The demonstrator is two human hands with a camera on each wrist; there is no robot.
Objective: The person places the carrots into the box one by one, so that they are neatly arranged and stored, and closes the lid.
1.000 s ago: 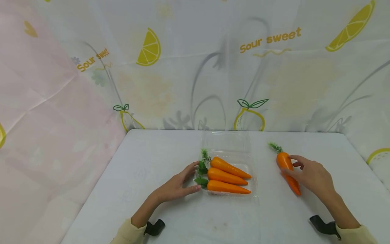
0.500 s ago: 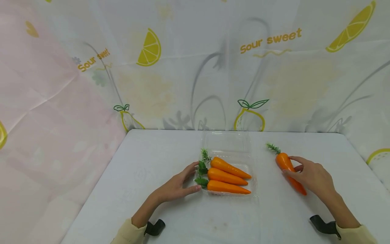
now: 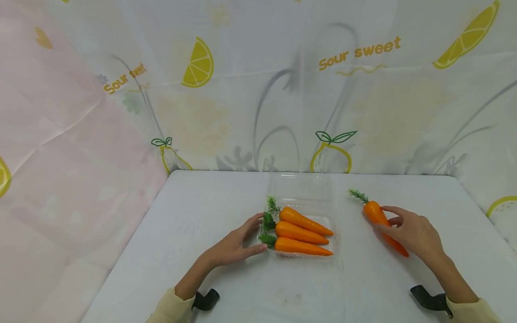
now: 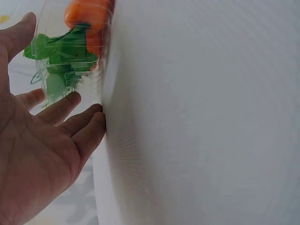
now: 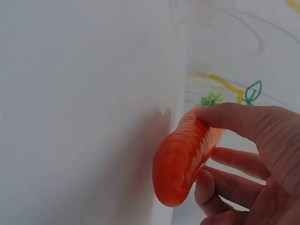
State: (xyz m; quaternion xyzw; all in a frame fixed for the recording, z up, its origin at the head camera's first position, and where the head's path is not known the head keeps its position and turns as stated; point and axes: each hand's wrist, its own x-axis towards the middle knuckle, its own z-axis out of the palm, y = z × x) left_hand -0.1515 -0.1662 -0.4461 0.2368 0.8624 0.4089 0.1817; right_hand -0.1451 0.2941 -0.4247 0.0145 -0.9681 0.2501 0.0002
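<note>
In the head view, three orange carrots [image 3: 302, 246] with green tops lie side by side in a clear plastic clamshell box [image 3: 337, 224], tips to the right. Its lid [image 3: 299, 186] is folded back behind it. My left hand [image 3: 234, 247] rests at the box's left side, thumb and fingers spread about the leafy ends. In the left wrist view its fingers are loosely extended by the clear wall. To the right of the box, my right hand [image 3: 419, 233] pinches another carrot [image 3: 373, 212] between thumb and fingers. That carrot slants, leafy top to the far left, blunt tip close in the right wrist view.
A white table [image 3: 210, 197] bears everything, with a lemon-printed curtain [image 3: 242, 112] rising behind its far edge. Black wrist mounts [image 3: 429, 298] stick out from both sleeves. The gap between box and right-hand carrot is bare white surface [image 3: 351, 269].
The carrot in my right hand has turned, its leafy top swinging left and its tip shifting right. The left hand and the box with its carrots stay put.
</note>
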